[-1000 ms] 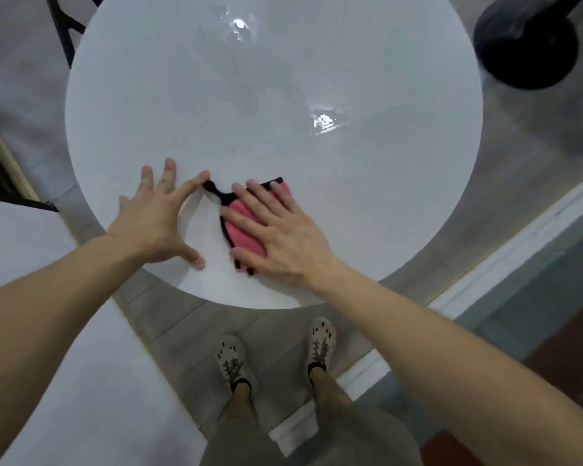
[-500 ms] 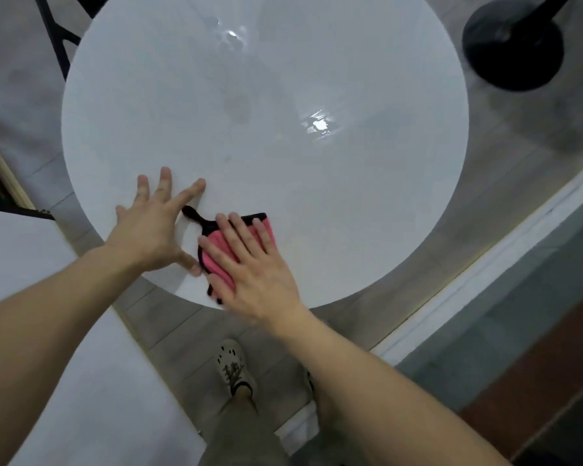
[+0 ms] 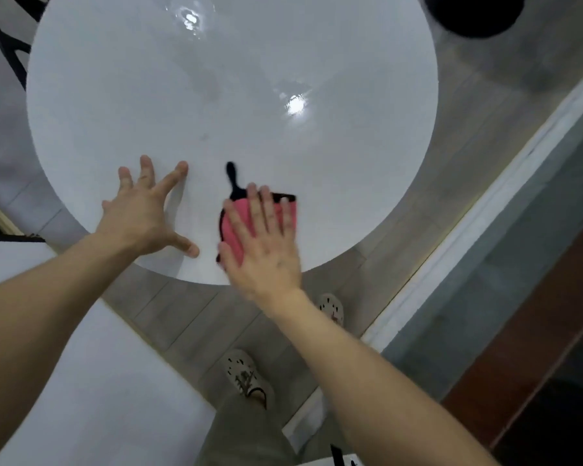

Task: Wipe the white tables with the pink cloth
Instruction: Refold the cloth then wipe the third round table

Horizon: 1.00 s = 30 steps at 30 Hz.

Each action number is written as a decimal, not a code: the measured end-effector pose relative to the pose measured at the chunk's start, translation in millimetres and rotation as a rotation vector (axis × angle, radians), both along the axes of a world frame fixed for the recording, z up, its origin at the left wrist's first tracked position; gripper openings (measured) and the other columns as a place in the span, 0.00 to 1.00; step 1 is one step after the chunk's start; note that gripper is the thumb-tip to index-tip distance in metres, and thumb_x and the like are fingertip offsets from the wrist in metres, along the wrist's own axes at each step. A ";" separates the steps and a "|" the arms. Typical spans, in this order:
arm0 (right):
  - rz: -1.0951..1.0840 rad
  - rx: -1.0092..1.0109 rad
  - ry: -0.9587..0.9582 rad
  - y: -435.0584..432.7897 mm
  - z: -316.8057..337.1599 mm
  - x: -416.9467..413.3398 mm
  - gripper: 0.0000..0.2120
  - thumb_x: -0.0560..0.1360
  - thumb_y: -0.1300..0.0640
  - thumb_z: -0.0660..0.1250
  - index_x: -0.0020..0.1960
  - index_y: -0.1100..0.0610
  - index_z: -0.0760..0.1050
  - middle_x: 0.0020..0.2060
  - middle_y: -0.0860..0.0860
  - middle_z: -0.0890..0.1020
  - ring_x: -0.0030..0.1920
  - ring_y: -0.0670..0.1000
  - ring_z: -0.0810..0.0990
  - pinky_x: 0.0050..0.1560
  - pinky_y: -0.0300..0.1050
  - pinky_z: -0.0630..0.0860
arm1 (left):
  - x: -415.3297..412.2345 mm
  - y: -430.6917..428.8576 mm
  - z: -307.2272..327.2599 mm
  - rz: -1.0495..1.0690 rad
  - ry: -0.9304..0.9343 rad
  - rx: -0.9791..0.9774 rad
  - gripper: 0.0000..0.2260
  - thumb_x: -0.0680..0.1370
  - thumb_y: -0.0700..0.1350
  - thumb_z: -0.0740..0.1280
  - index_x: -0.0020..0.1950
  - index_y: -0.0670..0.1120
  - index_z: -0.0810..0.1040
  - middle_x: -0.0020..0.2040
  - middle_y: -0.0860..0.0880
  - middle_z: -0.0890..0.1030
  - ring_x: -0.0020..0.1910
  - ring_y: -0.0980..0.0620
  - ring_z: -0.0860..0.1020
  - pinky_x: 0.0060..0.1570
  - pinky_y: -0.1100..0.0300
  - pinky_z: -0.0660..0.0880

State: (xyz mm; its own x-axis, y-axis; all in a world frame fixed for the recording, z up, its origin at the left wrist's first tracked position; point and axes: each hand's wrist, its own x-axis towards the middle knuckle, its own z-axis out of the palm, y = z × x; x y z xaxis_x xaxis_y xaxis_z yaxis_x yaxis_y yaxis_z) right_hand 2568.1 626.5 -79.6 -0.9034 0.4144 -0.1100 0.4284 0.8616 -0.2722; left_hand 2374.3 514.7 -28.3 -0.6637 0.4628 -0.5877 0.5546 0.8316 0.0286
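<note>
Two white surfaces take up most of your view: the round tabletop (image 3: pixel 233 95) ahead of you, glossy with bright spots of reflected light, and the corner of a second white tabletop (image 3: pixel 98 398) at your lower left, the two apart with grey floor planks (image 3: pixel 189 317) showing between them. At the upper right a round black base (image 3: pixel 472 15) stands on the floor beyond the round tabletop's rim, and a dark frame (image 3: pixel 7 38) shows past its left rim. Your left hand (image 3: pixel 142 223) lies released, fingers spread and straight, palm down on the round tabletop near its near edge and holding nothing. Your right hand (image 3: pixel 266 250) is also flat and unclenched, fingers straight, pressing down on the pink cloth (image 3: pixel 233 235). The cloth lies on the round tabletop close to the near edge, just to the right of your left thumb but not touching it, and mostly covered by your right palm and fingers. Your two pale shoes (image 3: pixel 244 375) stand on the planks below the rim. Smallest of all, the cloth's black loop (image 3: pixel 231 173) pokes out past your right fingertips, flat on the white surface.
</note>
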 end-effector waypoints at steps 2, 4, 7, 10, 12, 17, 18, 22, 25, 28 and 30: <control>0.133 -0.050 0.012 -31.0 -0.4 0.9 0.34 0.87 0.37 0.54 0.88 0.48 0.52 0.88 0.57 0.45 0.88 0.57 0.40 0.86 0.64 0.44 | 0.8 -2.9 -2.2 -0.010 0.006 0.008 0.73 0.46 0.76 0.80 0.79 0.76 0.34 0.87 0.51 0.37 0.85 0.37 0.39 0.71 0.19 0.62; 0.184 -0.035 0.099 -6.1 -9.6 14.8 0.34 0.86 0.36 0.57 0.87 0.47 0.57 0.88 0.55 0.51 0.88 0.56 0.45 0.86 0.63 0.46 | -0.9 -2.3 -1.2 -0.016 0.016 0.012 0.73 0.46 0.76 0.80 0.79 0.76 0.34 0.87 0.51 0.38 0.85 0.36 0.40 0.70 0.19 0.63; 0.096 0.062 0.039 78.0 -12.6 56.7 0.34 0.85 0.33 0.54 0.87 0.45 0.56 0.88 0.53 0.51 0.88 0.54 0.46 0.86 0.63 0.46 | -2.0 -0.8 -0.5 -0.064 0.025 0.016 0.73 0.46 0.78 0.78 0.80 0.74 0.36 0.87 0.48 0.40 0.85 0.33 0.43 0.70 0.20 0.64; -0.160 0.057 -0.046 157.8 -6.8 77.8 0.36 0.84 0.29 0.48 0.88 0.42 0.51 0.88 0.51 0.45 0.88 0.52 0.41 0.86 0.64 0.42 | -1.9 -1.4 -0.6 -0.101 0.045 0.006 0.72 0.47 0.79 0.78 0.81 0.72 0.37 0.87 0.46 0.41 0.85 0.30 0.45 0.70 0.21 0.66; -0.336 0.071 -0.064 157.6 -9.4 65.4 0.36 0.84 0.30 0.45 0.88 0.43 0.49 0.88 0.54 0.44 0.88 0.55 0.40 0.85 0.66 0.42 | -5.1 -3.8 -3.1 -0.127 0.082 0.011 0.72 0.47 0.81 0.77 0.81 0.71 0.39 0.88 0.46 0.43 0.84 0.30 0.49 0.69 0.23 0.68; -0.152 0.192 0.012 -33.0 -15.8 -8.4 0.34 0.85 0.39 0.53 0.87 0.53 0.58 0.86 0.62 0.56 0.87 0.64 0.50 0.83 0.72 0.44 | -5.6 -5.6 1.1 -0.201 0.109 0.001 0.73 0.46 0.83 0.75 0.83 0.68 0.40 0.88 0.46 0.47 0.83 0.30 0.55 0.69 0.29 0.71; -0.045 0.148 0.039 -64.6 -14.1 -15.9 0.33 0.86 0.39 0.54 0.87 0.51 0.60 0.86 0.60 0.56 0.87 0.62 0.50 0.84 0.69 0.44 | -6.0 -7.3 5.0 -0.232 0.110 -0.015 0.72 0.49 0.81 0.77 0.84 0.67 0.41 0.88 0.46 0.47 0.83 0.30 0.57 0.70 0.32 0.71; 0.099 0.084 0.059 -50.4 -13.0 5.6 0.32 0.86 0.34 0.52 0.87 0.44 0.55 0.88 0.53 0.50 0.88 0.53 0.46 0.87 0.60 0.41 | -47.6 -32.6 25.4 -0.402 0.160 0.021 0.64 0.60 0.69 0.84 0.86 0.64 0.48 0.84 0.49 0.64 0.77 0.38 0.70 0.68 0.38 0.75; -0.175 0.144 0.035 16.8 -13.8 51.5 0.33 0.85 0.33 0.51 0.87 0.45 0.59 0.88 0.55 0.54 0.88 0.56 0.50 0.86 0.61 0.41 | -87.3 -68.8 18.1 -0.375 0.202 0.025 0.65 0.56 0.77 0.78 0.85 0.62 0.50 0.83 0.45 0.62 0.80 0.36 0.62 0.72 0.32 0.71; -0.524 0.107 -0.038 30.9 -10.6 56.1 0.36 0.84 0.32 0.43 0.88 0.46 0.51 0.88 0.57 0.47 0.88 0.57 0.43 0.85 0.65 0.41 | -105.8 -92.5 -0.2 -0.309 0.106 0.050 0.64 0.55 0.81 0.70 0.86 0.62 0.48 0.86 0.45 0.55 0.82 0.35 0.58 0.76 0.33 0.67; -0.619 0.136 -0.051 -14.1 -10.0 9.5 0.38 0.84 0.33 0.42 0.89 0.49 0.48 0.87 0.60 0.45 0.87 0.60 0.42 0.84 0.68 0.41 | -109.4 -94.3 -3.2 -0.309 0.096 0.073 0.64 0.57 0.81 0.70 0.86 0.62 0.47 0.87 0.46 0.52 0.84 0.35 0.55 0.76 0.33 0.66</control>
